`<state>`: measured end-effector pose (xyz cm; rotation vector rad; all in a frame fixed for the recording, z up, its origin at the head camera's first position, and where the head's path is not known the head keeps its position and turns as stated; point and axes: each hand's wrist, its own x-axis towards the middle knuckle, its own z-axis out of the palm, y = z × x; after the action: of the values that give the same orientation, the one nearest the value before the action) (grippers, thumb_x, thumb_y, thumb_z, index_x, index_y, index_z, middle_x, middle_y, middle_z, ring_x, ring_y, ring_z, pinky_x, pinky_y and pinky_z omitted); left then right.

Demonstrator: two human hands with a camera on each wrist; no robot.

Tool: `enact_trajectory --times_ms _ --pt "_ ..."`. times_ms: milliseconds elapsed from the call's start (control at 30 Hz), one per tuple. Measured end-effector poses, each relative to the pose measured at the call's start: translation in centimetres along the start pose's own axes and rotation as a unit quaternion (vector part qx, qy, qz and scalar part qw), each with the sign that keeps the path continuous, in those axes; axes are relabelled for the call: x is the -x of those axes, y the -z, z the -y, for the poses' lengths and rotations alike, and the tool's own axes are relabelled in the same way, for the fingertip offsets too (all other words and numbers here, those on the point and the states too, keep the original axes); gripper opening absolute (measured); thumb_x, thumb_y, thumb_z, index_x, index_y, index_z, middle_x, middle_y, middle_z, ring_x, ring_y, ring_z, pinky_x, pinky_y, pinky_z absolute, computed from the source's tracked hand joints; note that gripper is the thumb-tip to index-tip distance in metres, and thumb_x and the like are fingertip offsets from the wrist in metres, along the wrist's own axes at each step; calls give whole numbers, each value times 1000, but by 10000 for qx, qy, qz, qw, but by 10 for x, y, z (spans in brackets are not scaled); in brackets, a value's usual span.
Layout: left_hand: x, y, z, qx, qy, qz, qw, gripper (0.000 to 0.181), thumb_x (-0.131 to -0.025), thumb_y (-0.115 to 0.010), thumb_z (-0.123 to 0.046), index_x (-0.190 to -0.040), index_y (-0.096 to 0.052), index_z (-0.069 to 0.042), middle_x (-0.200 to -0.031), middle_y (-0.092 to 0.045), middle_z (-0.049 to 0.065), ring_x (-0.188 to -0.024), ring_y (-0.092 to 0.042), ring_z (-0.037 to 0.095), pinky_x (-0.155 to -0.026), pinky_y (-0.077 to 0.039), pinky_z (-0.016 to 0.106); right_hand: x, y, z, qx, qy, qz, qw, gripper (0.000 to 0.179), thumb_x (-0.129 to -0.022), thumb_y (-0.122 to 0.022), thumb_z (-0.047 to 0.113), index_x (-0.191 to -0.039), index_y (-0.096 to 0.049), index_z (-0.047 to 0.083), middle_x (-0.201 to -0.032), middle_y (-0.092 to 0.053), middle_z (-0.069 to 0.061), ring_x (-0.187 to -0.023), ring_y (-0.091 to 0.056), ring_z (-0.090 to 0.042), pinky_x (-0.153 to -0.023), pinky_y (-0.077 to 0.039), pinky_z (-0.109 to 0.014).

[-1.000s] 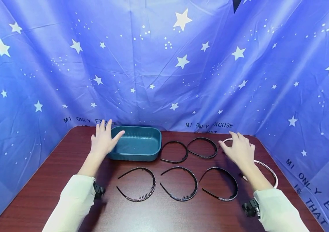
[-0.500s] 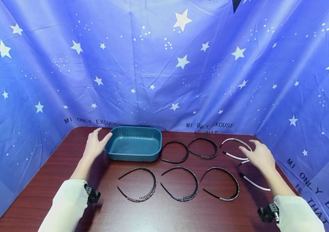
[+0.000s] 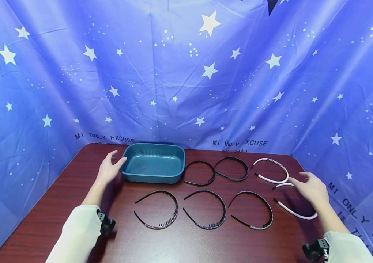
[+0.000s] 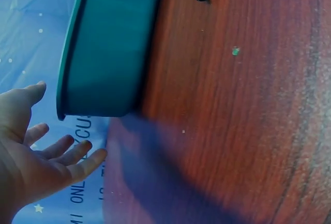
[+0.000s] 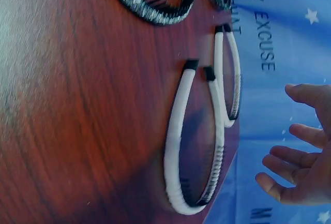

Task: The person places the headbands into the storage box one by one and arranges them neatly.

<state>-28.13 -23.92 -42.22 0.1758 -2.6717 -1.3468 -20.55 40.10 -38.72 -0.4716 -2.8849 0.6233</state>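
Observation:
My left hand [image 3: 109,168] hovers beside the left end of a teal plastic basin [image 3: 153,179], thumb near its rim and fingers spread. A gap shows between that hand [image 4: 51,154] and the basin wall [image 4: 111,48] in the left wrist view. On the far right, my right hand [image 3: 313,188] is held above two pale pink headbands, its fingers loosely extended and holding nothing. The rear pale headband [image 3: 273,181] lies whole in sight; the front one [image 3: 295,214] is partly hidden by the hand. Both show toothed inner edges and black tips in the right wrist view.
Two dark toothed headbands lie right of the basin, a left one [image 3: 213,177] and a right one [image 3: 246,174]. In front is a row of three glittery ones: left [image 3: 175,213], middle [image 3: 222,217], right [image 3: 270,217]. A starry blue curtain [image 3: 186,91] borders the dark red table [image 3: 173,244].
My right hand has moved right and nearer to me, uncovering the rear pale headband. My left hand has shifted from over the basin's edge to its left side. The headbands lie still.

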Motion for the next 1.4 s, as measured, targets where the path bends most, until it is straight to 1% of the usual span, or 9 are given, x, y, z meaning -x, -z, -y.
enact_trajectory --times_ms 167,233,333,400,467,600,767,1000,1400 --pt "0 -4 3 217 91 61 9997 66 -94 -51 -37 -145 -26 -2 -139 -39 30 -128 -39 41 -106 -37 52 1 1 -19 4 -238 62 9997 70 -88 -52 51 -128 -45 -6 -128 -43 -38 -111 -41 -56 -84 -41 -59" --pt "0 -6 4 404 122 70 9991 65 -95 -51 -35 -145 -26 -2 -137 -41 31 -126 -43 40 -98 -45 49 1 1 -25 -7 -360 106 9993 70 -88 -51 51 -128 -45 -7 -131 -40 -38 -112 -39 -56 -85 -41 -59" --pt "0 -8 7 645 179 81 9977 64 -95 -51 -33 -145 -26 -3 -136 -42 30 -118 -49 39 -80 -55 37 1 1 -32 -59 -614 218 9979 71 -88 -51 51 -130 -43 -6 -133 -36 -38 -115 -37 -57 -86 -41 -60" --pt "0 -10 8 713 208 78 9972 63 -95 -52 -31 -145 -26 -3 -135 -43 30 -113 -53 38 -71 -55 29 1 1 -36 -67 -777 276 9966 71 -88 -51 51 -131 -42 -5 -135 -35 -37 -116 -35 -57 -85 -41 -60" --pt "0 -11 9 701 209 81 9973 62 -95 -52 -30 -145 -26 -3 -134 -44 30 -108 -55 38 -68 -54 25 0 0 -41 -89 -897 314 9954 71 -88 -50 51 -131 -42 -5 -135 -35 -37 -117 -35 -57 -86 -41 -60" --pt "0 -13 11 780 200 116 9967 61 -95 -52 -28 -145 -26 -3 -132 -45 31 -107 -55 38 -72 -57 30 1 -4 -49 -95 -1011 288 9944 69 -89 -50 49 -130 -43 -6 -135 -34 -37 -117 -35 -57 -88 -40 -60" --pt "1 -15 14 917 217 148 9954 62 -96 -51 -29 -146 -25 -3 -132 -44 32 -112 -53 41 -78 -58 38 4 -7 -61 -168 -1060 185 9941 66 -88 -52 46 -129 -44 -6 -135 -33 -39 -114 -37 -57 -86 -40 -59" --pt "2 -15 15 980 213 74 9949 61 -96 -50 -28 -146 -25 -4 -132 -44 32 -113 -52 42 -79 -58 40 9 -13 -74 -116 -1017 242 9945 63 -88 -54 41 -128 -44 -7 -134 -34 -38 -113 -36 -57 -89 -38 -61" --pt "2 -17 18 926 212 92 9954 59 -97 -49 -30 -146 -27 -6 -131 -45 30 -112 -52 39 -79 -58 39 12 -25 -85 26 -851 158 9962 49 -88 -56 28 -120 -49 -9 -127 -42 -38 -108 -40 -56 -83 -40 -59"
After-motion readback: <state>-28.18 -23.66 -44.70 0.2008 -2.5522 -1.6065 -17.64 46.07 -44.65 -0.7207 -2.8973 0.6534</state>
